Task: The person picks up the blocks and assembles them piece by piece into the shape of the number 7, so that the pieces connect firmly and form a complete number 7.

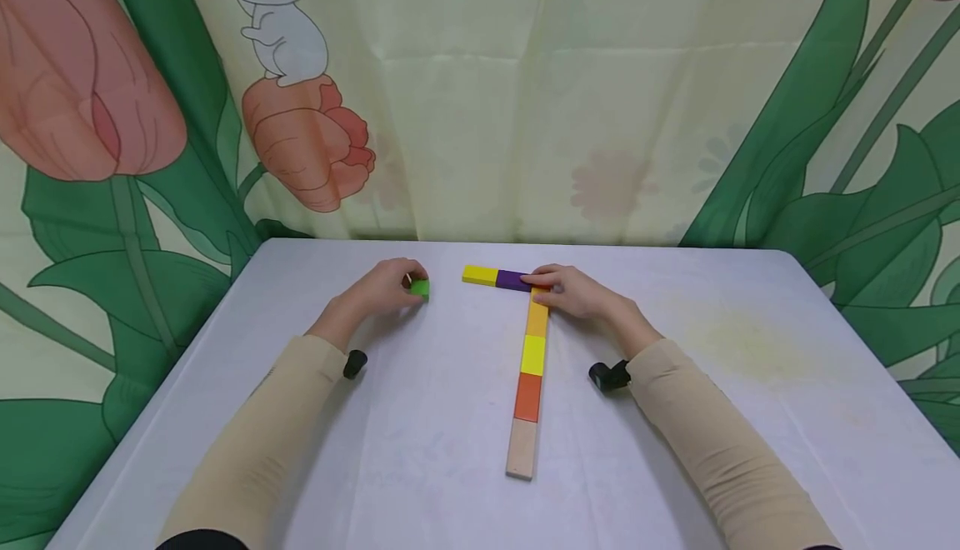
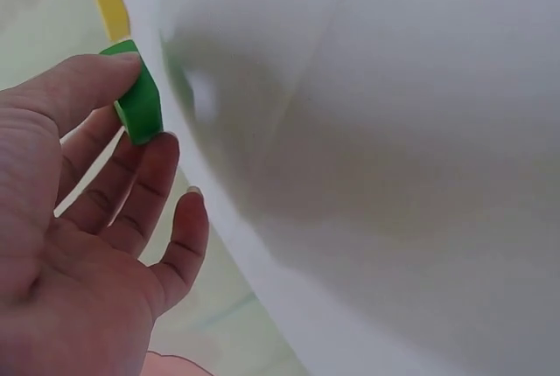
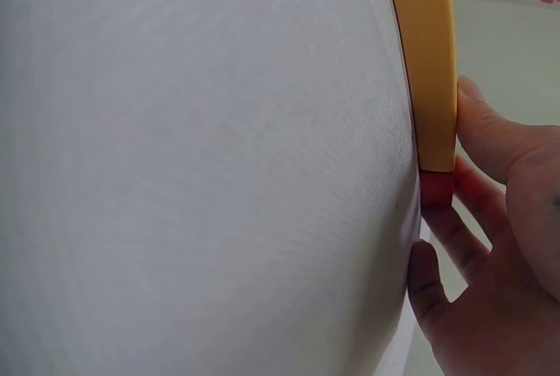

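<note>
My left hand [image 1: 386, 287] pinches a small green block [image 1: 420, 289] between thumb and fingertips, left of the block rows. In the left wrist view the green block [image 2: 140, 100] stands above the table surface. At the corner of the rows, my right hand [image 1: 573, 290] has its fingers at a red block [image 3: 437, 188] and its thumb along an orange block [image 3: 429, 70]. From that corner a purple block [image 1: 513, 281] and a yellow block [image 1: 480, 275] extend left. Toward me run the orange block [image 1: 537, 317], a yellow block [image 1: 533, 355], a red-orange block [image 1: 528, 397] and a beige block [image 1: 521, 448].
All the blocks lie on a table with a white cloth [image 1: 420, 450]. A printed curtain [image 1: 465, 117] with a rabbit, carrot and flowers hangs behind the table's far edge. Small black wrist cameras [image 1: 609, 376] stick out near both cuffs.
</note>
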The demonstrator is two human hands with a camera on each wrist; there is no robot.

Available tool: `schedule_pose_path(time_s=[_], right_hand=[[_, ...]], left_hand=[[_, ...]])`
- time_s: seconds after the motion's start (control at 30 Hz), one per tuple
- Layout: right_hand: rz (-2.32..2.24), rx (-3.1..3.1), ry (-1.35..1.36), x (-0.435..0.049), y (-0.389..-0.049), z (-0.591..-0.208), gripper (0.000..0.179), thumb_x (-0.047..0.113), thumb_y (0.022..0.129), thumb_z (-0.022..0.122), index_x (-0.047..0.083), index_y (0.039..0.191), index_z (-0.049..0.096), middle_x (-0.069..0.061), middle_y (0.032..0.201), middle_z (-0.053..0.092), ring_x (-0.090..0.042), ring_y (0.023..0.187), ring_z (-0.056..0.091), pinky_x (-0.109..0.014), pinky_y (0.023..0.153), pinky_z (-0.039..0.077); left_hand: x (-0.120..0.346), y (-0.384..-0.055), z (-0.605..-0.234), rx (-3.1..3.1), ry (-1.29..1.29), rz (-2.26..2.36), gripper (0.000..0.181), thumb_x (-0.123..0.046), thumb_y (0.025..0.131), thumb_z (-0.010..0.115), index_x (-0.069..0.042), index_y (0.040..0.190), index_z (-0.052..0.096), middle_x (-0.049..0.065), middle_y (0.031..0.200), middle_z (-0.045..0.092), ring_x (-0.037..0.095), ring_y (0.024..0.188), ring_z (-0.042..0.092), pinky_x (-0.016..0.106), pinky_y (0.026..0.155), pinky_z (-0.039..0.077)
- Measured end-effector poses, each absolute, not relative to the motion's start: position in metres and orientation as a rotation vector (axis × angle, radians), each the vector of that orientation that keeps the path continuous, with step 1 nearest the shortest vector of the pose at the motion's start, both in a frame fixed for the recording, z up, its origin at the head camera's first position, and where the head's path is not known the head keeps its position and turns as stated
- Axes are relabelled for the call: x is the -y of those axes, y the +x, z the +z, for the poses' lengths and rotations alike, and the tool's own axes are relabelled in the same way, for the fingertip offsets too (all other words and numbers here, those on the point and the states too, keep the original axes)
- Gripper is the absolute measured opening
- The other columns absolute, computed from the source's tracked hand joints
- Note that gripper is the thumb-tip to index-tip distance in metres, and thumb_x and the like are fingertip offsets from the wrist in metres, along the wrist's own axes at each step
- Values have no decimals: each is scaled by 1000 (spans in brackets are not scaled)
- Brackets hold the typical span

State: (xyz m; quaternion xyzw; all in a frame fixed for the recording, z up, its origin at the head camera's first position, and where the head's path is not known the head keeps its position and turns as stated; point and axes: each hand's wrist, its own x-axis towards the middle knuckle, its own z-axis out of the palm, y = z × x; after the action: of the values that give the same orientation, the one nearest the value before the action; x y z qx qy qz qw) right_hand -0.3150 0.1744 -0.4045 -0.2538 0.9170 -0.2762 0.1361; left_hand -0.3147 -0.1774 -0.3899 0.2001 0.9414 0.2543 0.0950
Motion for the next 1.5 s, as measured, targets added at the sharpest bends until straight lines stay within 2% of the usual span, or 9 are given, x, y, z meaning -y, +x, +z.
schedule_pose_path(time_s=[0.5, 0.93, 1.27, 1.5], right_hand=[[-808, -2649, -733, -175, -315, -403, 45, 17, 102, 61, 12, 146, 55, -19, 149, 46, -40, 140, 37, -54, 115, 28], [-812, -2656, -735, -174, -315, -403, 45, 16, 102, 62, 12, 146, 56, -19, 148, 47, -40, 139, 38, -53, 114, 30], [-816, -2666, -764, -176, -315, -405, 44, 15, 101, 61, 11, 145, 56, -19, 147, 48, -39, 137, 40, -53, 114, 30], [-823, -2660, -766, -175, -315, -405, 45, 15, 101, 62, 11, 145, 56, -19, 147, 48, -39, 138, 40, -52, 114, 30]], left_hand=[[158, -344, -398, -2778, 477, 781, 32, -5, 92, 71, -2, 124, 65, 11, 108, 63, 26, 98, 55, 35, 86, 49], [140, -357, -397, -2769, 515, 775, 34, -3, 91, 71, -3, 124, 66, 11, 109, 63, 27, 96, 55, 34, 83, 50], [130, -361, -396, -2762, 522, 768, 35, -2, 92, 71, -2, 127, 65, 13, 112, 63, 28, 100, 55, 37, 92, 49], [126, -363, -397, -2758, 532, 769, 34, -2, 93, 70, -3, 126, 66, 12, 113, 64, 28, 101, 56, 36, 91, 49]])
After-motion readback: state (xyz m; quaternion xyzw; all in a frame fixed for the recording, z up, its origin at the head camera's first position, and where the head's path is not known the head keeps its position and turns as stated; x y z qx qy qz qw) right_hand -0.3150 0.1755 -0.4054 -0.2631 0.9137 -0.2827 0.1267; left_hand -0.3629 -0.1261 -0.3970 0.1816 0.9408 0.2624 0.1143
